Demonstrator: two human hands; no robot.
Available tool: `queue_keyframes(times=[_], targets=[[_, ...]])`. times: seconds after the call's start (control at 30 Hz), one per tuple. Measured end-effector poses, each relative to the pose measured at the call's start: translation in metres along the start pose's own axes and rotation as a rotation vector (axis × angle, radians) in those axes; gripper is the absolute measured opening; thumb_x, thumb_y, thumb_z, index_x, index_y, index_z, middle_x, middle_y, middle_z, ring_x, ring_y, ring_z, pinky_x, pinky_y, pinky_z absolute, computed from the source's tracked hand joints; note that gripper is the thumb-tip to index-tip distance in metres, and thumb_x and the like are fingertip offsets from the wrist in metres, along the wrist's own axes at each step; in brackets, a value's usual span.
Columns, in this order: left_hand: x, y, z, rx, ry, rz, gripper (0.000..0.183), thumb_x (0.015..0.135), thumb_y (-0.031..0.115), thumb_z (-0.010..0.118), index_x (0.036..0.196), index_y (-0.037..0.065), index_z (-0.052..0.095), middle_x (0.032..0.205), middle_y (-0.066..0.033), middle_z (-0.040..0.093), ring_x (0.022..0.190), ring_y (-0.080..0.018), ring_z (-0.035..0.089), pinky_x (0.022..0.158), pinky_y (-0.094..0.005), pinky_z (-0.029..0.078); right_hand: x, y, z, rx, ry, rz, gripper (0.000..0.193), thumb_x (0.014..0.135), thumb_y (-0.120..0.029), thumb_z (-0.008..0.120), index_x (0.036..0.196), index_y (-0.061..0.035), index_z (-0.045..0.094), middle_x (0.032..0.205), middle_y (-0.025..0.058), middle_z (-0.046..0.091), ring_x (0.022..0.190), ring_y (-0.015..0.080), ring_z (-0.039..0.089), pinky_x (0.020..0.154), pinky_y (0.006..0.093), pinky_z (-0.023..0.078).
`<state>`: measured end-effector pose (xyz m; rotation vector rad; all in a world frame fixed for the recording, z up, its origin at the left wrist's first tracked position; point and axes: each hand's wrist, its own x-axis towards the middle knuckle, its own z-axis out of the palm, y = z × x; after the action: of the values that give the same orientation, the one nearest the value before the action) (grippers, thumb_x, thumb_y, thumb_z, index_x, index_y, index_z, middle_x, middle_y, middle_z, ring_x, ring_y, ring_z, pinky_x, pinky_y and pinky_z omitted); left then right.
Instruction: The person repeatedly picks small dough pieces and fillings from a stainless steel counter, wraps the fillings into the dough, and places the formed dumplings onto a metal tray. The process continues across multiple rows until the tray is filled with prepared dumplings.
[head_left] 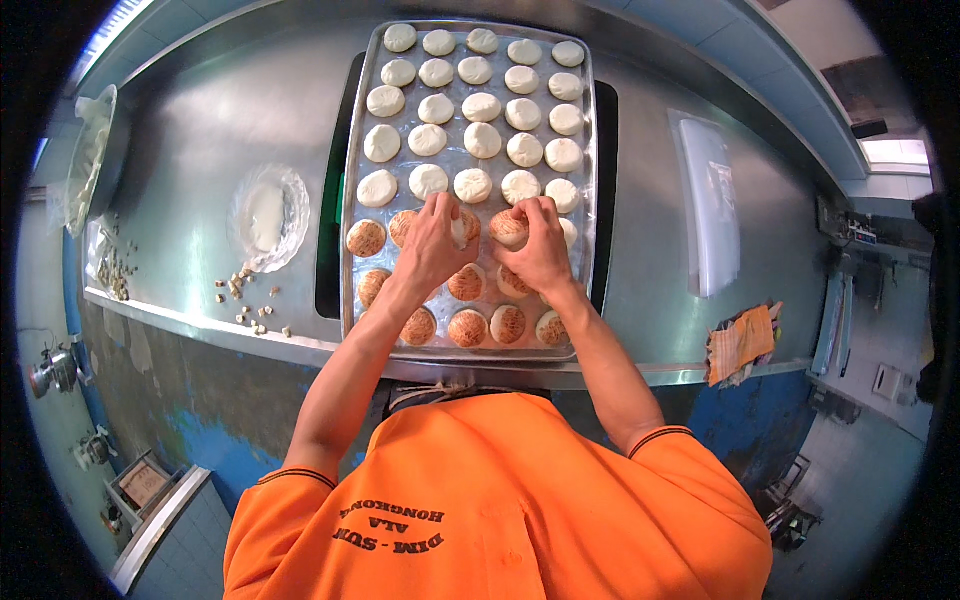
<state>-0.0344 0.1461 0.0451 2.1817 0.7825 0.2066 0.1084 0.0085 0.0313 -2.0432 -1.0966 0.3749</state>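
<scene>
A metal baking tray (358, 150) lies on a steel counter, filled with rows of round dough buns. The far rows are plain white buns (482, 140); the near rows are brown-topped buns (467, 328). My left hand (432, 245) rests on a bun in the middle of the tray, fingers curled over it. To its right, my right hand (540, 245) pinches a brown-topped bun (508, 229) just beside it. Both forearms reach in from the lower edge over an orange shirt.
A glass dish (268, 218) sits left of the tray with small nut pieces (245, 300) scattered near the counter edge. A plastic bag (92, 150) lies far left. A white plastic board (708, 205) and an orange cloth (742, 342) lie to the right.
</scene>
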Motion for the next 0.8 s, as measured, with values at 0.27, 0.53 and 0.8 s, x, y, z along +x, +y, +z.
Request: queue_keyframes(times=[0.27, 0.53, 0.8], targets=[[-0.004, -0.013, 0.012, 0.178, 0.062, 0.253, 0.051, 0.075, 0.017, 0.081, 0.116, 0.003, 0.054, 0.110, -0.0165, 0.059, 0.107, -0.0380, 0.060, 0.089, -0.0481, 0.050, -0.011, 0.010, 0.011, -0.189, 0.054, -0.081, 0.042, 0.071, -0.016, 0.087, 0.098, -0.0041, 0.057, 0.098, 0.0113, 0.057, 0.092, 0.0343, 0.061, 0.080, 0.0465, 0.050], [-0.034, -0.018, -0.017, 0.014, 0.156, 0.214, 0.051, 0.081, 0.021, 0.081, 0.123, 0.004, 0.058, 0.127, -0.0195, 0.059, 0.115, -0.0410, 0.059, 0.097, -0.0475, 0.049, -0.013, -0.037, 0.006, -0.197, 0.104, -0.114, 0.031, 0.074, -0.011, 0.081, 0.097, -0.0063, 0.061, 0.101, 0.0129, 0.060, 0.098, 0.0357, 0.060, 0.085, 0.0478, 0.047], [-0.148, -0.125, -0.114, -0.035, 0.684, -0.115, 0.025, 0.082, 0.007, 0.079, 0.104, 0.003, 0.070, 0.100, -0.0155, 0.069, 0.085, -0.0295, 0.069, 0.078, -0.0404, 0.056, -0.020, -0.144, 0.112, 0.047, -0.220, -0.411, 0.015, 0.082, -0.006, 0.072, 0.096, -0.0042, 0.069, 0.098, 0.0123, 0.062, 0.097, 0.0339, 0.060, 0.088, 0.0449, 0.049]])
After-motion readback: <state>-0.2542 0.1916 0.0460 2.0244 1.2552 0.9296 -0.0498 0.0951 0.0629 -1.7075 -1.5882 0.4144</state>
